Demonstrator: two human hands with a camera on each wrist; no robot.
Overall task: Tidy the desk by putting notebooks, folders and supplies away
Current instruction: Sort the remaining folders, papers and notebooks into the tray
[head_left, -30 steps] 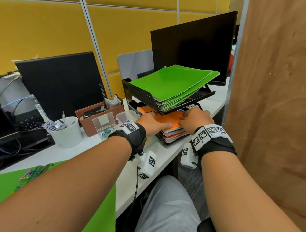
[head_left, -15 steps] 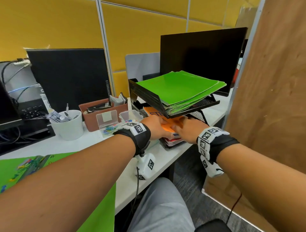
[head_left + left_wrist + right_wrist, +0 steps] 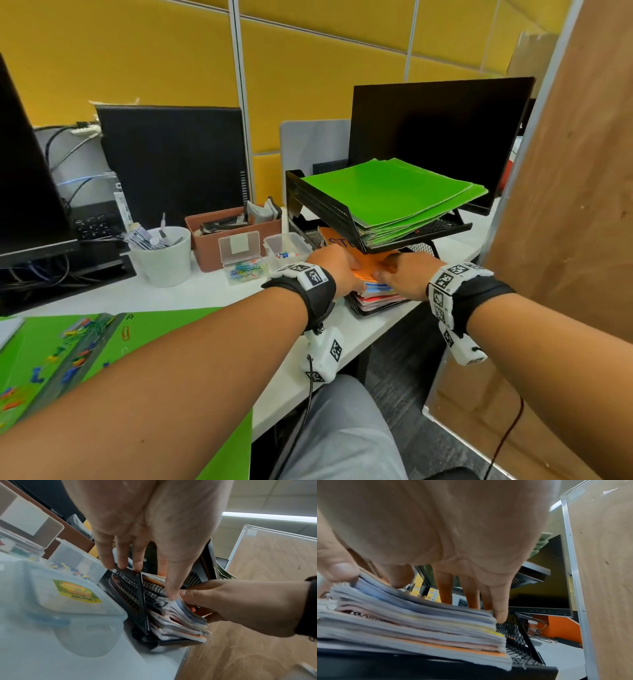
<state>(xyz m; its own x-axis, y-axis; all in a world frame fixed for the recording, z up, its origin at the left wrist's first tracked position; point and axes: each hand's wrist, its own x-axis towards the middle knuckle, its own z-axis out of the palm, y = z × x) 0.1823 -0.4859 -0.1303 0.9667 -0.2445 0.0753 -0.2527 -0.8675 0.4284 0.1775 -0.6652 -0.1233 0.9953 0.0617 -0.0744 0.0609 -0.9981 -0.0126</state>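
At the far left of my white desk (image 3: 191,294) lies a flat green folder (image 3: 161,329) scattered with coloured paper clips. Behind it stands a smooth white cup (image 3: 164,257) of pens, then a brown box (image 3: 236,236), then two small clear plastic boxes (image 3: 241,255) of clips and pins. A dark monitor (image 3: 171,161) rises behind them.

My left hand (image 3: 334,265) lies with fingers straight: fingertips (image 3: 120,563) touch the black mesh tray (image 3: 126,588), thumb pressing on the stack of notebooks (image 3: 376,294) in its lower tier. The top notebook is orange; black spiral wire shows along one edge, and the page edges look soft and uneven.

My right hand (image 3: 406,275) rests on the same stack, fingers extended over the top, thumb at the near edge.

The upper tier, holding glossy green folders (image 3: 394,195), overhangs both hands. A brown board (image 3: 575,205) stands at right.
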